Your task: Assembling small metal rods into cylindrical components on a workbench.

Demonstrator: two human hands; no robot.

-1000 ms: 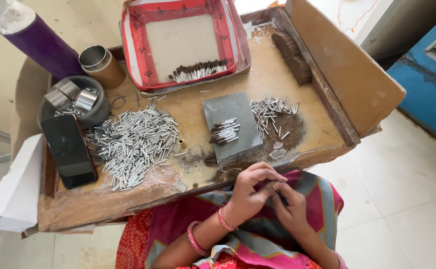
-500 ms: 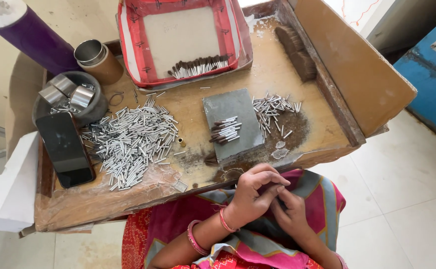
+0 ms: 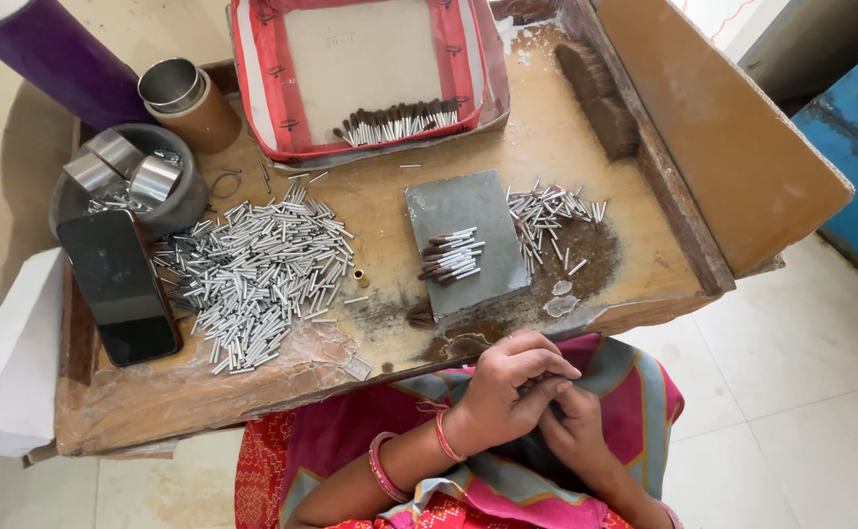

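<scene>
1. Bench (image 3: 546,137): worn wooden top with a raised board along its right edge, dusty and stained near the front.
2. Red tray (image 3: 257,88) at the back centre, pale inside, with a row of dark-tipped sticks (image 3: 396,123) along its front wall.
3. Purple tube (image 3: 56,59) at the back left corner, lying tilted.
4. Phone (image 3: 118,287), black, flat on the bench's left side, just beside the dark bowl (image 3: 179,201), which holds metal cups (image 3: 154,178).
5. Brown can (image 3: 189,103) with a metal rim, upright, between tube and tray.
6. Grey block (image 3: 468,211) mid-bench, with a small bunch of filled tubes (image 3: 451,257) lying on it.
7. Heap of silver tubes (image 3: 252,279) left of the block, spread loose; a smaller scatter (image 3: 546,216) just right of the block.
8. Brush (image 3: 597,98), dark bristles, against the right board.
9. Left hand (image 3: 507,392), bangles on the wrist, over the lap just in front of the bench edge, fingers curled in a narrow grip toward the right hand.
10. Right hand (image 3: 576,436) under and touching the left, fingers pinched close; whatever small piece sits between the hands is hidden, cannot tell what is held.
</scene>
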